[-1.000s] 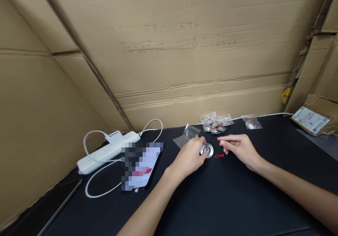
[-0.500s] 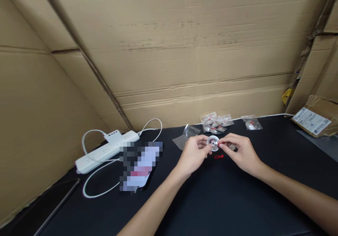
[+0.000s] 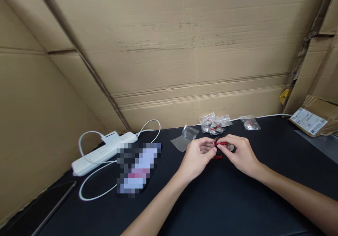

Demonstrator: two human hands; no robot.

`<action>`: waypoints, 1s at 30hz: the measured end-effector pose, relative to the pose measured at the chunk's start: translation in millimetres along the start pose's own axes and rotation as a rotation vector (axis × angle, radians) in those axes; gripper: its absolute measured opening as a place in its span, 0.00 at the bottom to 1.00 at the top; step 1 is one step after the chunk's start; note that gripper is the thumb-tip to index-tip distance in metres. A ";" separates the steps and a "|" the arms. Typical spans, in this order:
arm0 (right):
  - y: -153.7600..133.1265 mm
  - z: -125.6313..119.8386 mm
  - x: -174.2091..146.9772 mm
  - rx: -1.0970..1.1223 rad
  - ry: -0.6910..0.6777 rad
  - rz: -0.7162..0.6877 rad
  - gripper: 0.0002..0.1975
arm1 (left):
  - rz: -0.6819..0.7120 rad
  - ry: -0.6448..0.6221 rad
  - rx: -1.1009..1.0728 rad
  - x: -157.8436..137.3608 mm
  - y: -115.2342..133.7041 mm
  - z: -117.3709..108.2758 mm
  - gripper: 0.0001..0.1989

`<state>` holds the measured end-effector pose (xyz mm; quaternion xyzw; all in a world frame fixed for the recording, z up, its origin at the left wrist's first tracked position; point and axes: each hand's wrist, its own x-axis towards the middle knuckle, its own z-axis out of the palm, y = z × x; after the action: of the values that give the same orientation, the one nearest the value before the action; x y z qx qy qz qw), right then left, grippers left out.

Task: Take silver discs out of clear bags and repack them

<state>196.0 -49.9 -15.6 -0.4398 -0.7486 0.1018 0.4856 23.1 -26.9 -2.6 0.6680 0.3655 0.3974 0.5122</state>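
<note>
My left hand is closed, pinching a small silver metal finger cymbal turned nearly edge-on, so its bowl and centre hole are hidden. Between the thumb and fingers of my right hand is a red elastic loop, held against the cymbal; whether it passes through the hole I cannot tell. A second red elastic loop lies on the black table just below the hands. Partly behind my right fingers rests another small round metal piece.
Clear bags of cymbals sit at the back, with one more bag to their right. An opened plastic bag lies left of my hands. A white power strip, cables and a blurred phone are farther left. Cardboard walls surround the table.
The cymbal has turned from facing me to nearly edge-on. More of the red loop now shows in my right fingers. The view has shifted slightly.
</note>
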 end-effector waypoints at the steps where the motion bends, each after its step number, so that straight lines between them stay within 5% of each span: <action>1: 0.2 -0.2 -0.1 -0.018 -0.004 -0.001 0.06 | 0.005 0.003 0.005 -0.2 -0.6 0.5 0.09; 20: 4.4 0.1 -1.5 -0.112 -0.010 -0.026 0.07 | 0.055 0.017 -0.024 -9.3 0.5 12.5 0.16; 30: 5.9 11.2 1.0 0.602 -0.006 0.417 0.10 | 0.131 0.138 0.026 -5.5 -3.4 10.3 0.05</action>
<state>190.0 -42.6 -24.0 -0.4198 -0.5808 0.4157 0.5600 29.9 -35.1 -8.4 0.6681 0.3604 0.4702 0.4502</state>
